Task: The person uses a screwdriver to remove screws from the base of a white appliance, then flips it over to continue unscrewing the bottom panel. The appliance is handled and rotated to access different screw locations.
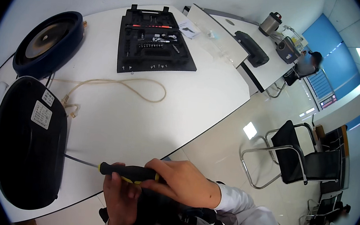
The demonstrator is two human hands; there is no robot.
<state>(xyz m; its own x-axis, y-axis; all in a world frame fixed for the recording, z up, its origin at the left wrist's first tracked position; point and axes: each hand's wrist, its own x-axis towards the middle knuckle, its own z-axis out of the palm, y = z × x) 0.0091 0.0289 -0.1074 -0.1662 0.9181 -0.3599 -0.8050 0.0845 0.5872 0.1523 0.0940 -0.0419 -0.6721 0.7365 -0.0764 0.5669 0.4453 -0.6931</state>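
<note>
A long screwdriver (127,171) with a black and yellow handle lies level between my hands, its thin metal shaft pointing left. The tip meets the right edge of a black-backed appliance (29,149), rounded in outline and carrying two white labels; whether it sits in a screw is too small to tell. My right hand (188,181) is closed around the rear end of the handle. Fingers of my left hand (120,200) are closed on the handle's front part from below.
An open black tool case (155,50) with sockets, bits and loose screws lies farther back on the white table (113,123). Behind the appliance stands a round dark blue device (49,44), near a looped beige cord (146,99). Chairs (289,155) and seated people are off right.
</note>
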